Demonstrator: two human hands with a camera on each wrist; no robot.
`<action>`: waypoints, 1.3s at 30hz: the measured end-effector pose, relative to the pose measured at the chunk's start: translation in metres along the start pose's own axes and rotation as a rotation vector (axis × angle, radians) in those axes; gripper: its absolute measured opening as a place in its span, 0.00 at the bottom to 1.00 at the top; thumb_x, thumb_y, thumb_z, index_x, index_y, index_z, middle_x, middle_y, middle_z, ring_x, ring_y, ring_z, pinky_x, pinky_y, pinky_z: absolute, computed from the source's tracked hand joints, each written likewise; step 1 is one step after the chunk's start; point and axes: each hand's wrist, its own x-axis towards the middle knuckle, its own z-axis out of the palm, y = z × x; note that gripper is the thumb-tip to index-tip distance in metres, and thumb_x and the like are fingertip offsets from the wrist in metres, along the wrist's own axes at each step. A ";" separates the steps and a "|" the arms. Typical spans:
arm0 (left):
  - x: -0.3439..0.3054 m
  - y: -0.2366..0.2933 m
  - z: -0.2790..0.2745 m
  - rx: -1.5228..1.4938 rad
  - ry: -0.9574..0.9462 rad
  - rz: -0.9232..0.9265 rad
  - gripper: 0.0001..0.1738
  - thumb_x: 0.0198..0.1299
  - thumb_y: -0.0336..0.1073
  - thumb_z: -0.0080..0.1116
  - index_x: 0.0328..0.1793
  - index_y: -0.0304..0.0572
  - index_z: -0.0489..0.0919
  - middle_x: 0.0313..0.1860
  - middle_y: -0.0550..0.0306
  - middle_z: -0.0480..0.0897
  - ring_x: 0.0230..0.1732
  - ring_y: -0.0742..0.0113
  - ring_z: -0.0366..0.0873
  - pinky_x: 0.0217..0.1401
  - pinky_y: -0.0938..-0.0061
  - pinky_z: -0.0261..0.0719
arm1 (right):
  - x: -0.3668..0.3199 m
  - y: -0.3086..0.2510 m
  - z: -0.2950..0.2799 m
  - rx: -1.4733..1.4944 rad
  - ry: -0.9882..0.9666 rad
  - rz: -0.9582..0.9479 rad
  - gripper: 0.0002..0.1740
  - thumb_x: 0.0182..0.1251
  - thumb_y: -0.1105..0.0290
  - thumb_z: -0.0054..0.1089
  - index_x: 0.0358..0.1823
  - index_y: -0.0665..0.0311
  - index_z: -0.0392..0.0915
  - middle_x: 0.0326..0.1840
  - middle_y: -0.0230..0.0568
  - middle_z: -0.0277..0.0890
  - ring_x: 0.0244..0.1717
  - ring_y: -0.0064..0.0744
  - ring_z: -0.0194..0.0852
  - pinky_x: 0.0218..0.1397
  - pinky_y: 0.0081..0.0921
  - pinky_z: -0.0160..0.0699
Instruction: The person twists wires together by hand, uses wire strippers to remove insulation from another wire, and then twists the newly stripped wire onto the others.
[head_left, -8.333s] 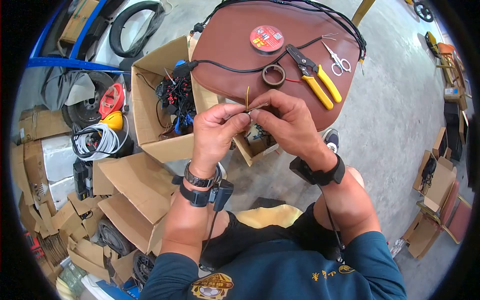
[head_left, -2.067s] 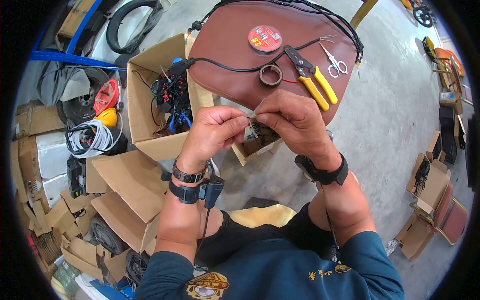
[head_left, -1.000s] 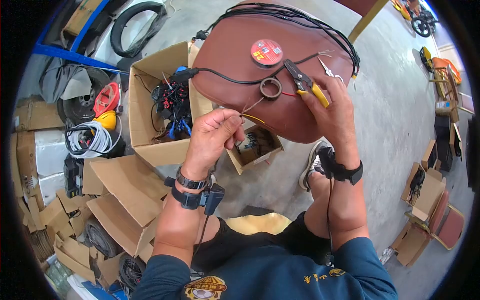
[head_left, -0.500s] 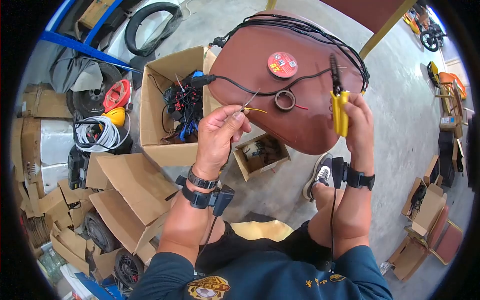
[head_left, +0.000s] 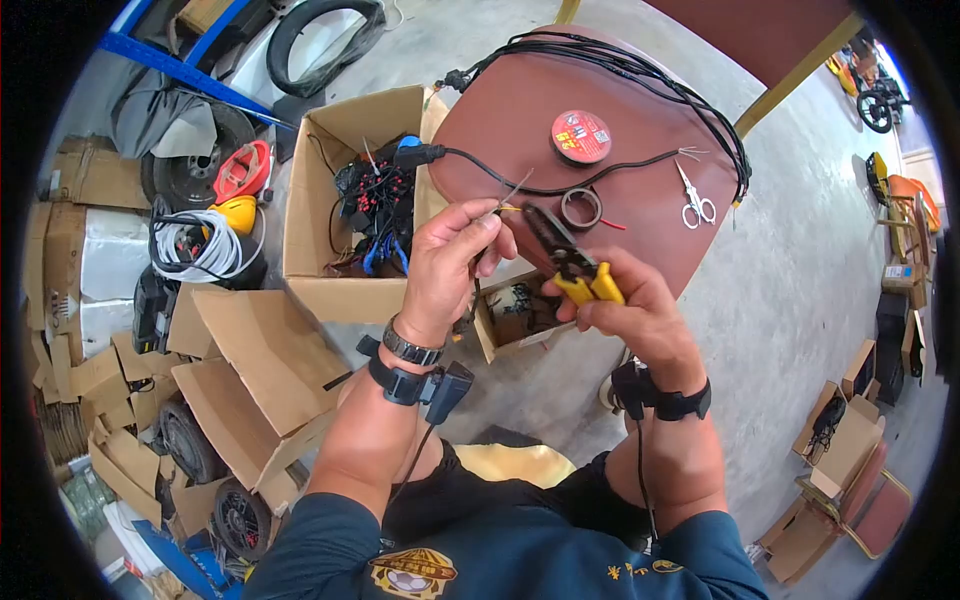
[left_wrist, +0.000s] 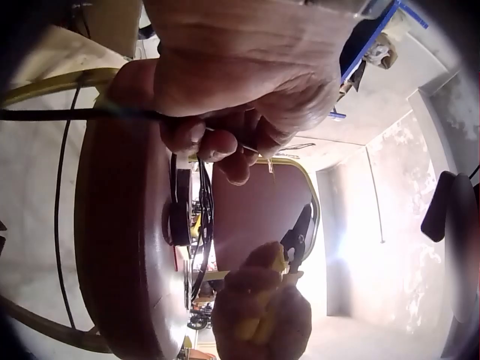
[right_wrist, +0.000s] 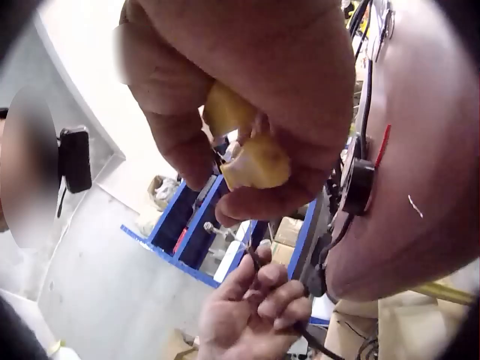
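Observation:
My left hand (head_left: pixel 455 260) pinches the end of a black cable (right_wrist: pixel 319 343), from which a yellow wire (head_left: pixel 511 208) and thin grey strands (head_left: pixel 521 186) stick out past thumb and forefinger. Wire strippers (head_left: pixel 555 238) with a dark head and yellow handles are gripped in my right hand (head_left: pixel 640 305). Their head points up and left, its tip right at the end of the yellow wire. The right wrist view shows the yellow handles (right_wrist: pixel 259 161) within the curled fingers. Both hands are raised near the front edge of a brown-red chair seat (head_left: pixel 490 130).
On the seat lie a red-labelled spool (head_left: pixel 581 137), a tape roll (head_left: pixel 599 207), a red wire (head_left: pixel 613 225), scissors (head_left: pixel 695 200) and looped black cables (head_left: pixel 640 62). A cardboard box (head_left: pixel 345 300) of wiring stands left; a smaller box (head_left: pixel 488 335) sits below the hands.
My right hand left the left hand's wires, picked the wire strippers off the seat and brought them left to the yellow wire. The left hand still holds the cable end.

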 end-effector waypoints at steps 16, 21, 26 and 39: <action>-0.001 -0.003 0.001 0.074 -0.074 -0.033 0.17 0.67 0.32 0.52 0.57 0.27 0.80 0.37 0.51 0.86 0.32 0.74 0.79 0.34 0.82 0.72 | 0.001 0.011 -0.005 -0.264 -0.011 -0.003 0.17 0.64 0.79 0.58 0.55 0.69 0.77 0.42 0.31 0.80 0.44 0.19 0.74 0.46 0.21 0.74; -0.002 -0.004 0.003 0.143 -0.086 -0.033 0.17 0.67 0.32 0.51 0.57 0.28 0.81 0.37 0.50 0.86 0.30 0.75 0.75 0.35 0.82 0.71 | -0.001 0.006 -0.006 -0.294 -0.022 0.030 0.17 0.65 0.78 0.58 0.56 0.69 0.76 0.42 0.31 0.79 0.43 0.19 0.73 0.46 0.21 0.74; -0.002 -0.005 0.000 0.201 -0.117 -0.044 0.15 0.68 0.30 0.51 0.55 0.28 0.81 0.36 0.51 0.86 0.31 0.76 0.74 0.35 0.82 0.71 | -0.003 -0.003 -0.006 -0.286 -0.034 0.057 0.18 0.65 0.78 0.58 0.56 0.68 0.76 0.42 0.31 0.78 0.44 0.20 0.73 0.48 0.22 0.74; -0.007 -0.003 0.011 0.263 -0.082 -0.060 0.13 0.67 0.28 0.52 0.52 0.30 0.82 0.33 0.53 0.85 0.30 0.77 0.73 0.35 0.82 0.71 | -0.003 -0.001 -0.012 -0.351 -0.054 0.012 0.18 0.66 0.79 0.57 0.58 0.68 0.75 0.45 0.31 0.77 0.48 0.21 0.71 0.53 0.22 0.72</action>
